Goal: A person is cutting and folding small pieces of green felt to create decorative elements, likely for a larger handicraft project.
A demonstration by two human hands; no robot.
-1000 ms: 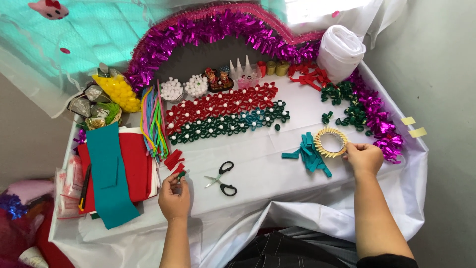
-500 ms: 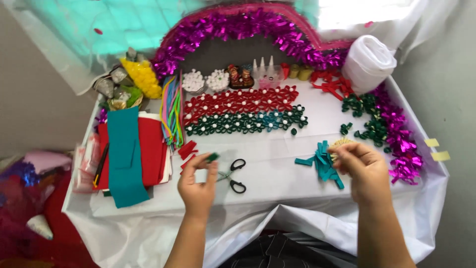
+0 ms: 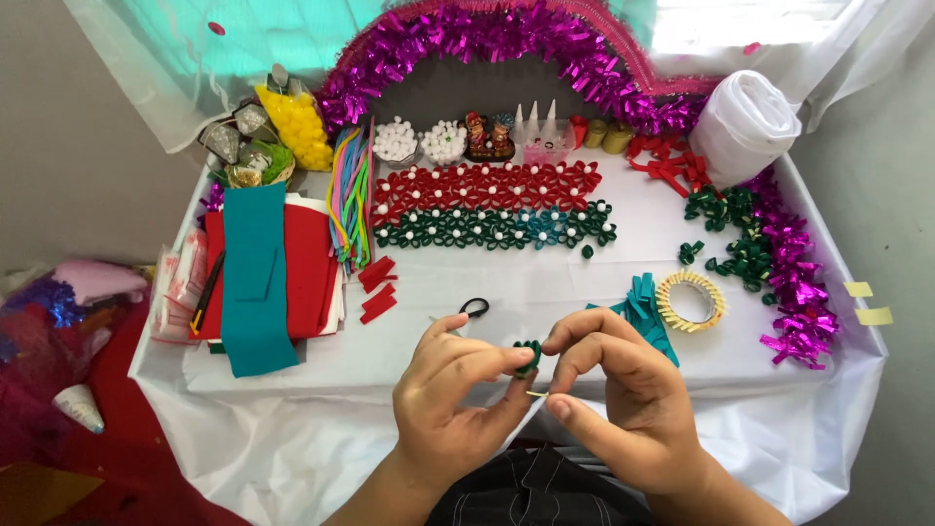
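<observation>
A small green felt loop (image 3: pixel 527 356) is pinched between the thumb and forefinger of the left hand (image 3: pixel 453 404), above the near edge of the table (image 3: pixel 487 292). The right hand (image 3: pixel 623 399) is brought against it, its forefinger touching the loop and a thin yellowish sliver (image 3: pixel 538 394) nipped between thumb and finger just below. The black-handled scissors (image 3: pixel 473 309) are largely hidden behind the left hand. Just beyond the right hand, teal felt strips (image 3: pixel 645 304) lie beside a roll of tape (image 3: pixel 690 300) ringed with yellow tabs. Rows of red and green felt flowers (image 3: pixel 487 205) are laid across the middle of the table. Red and teal felt sheets (image 3: pixel 263 268) are stacked at the left edge, and purple tinsel (image 3: pixel 789 282) runs along the right edge.
</observation>
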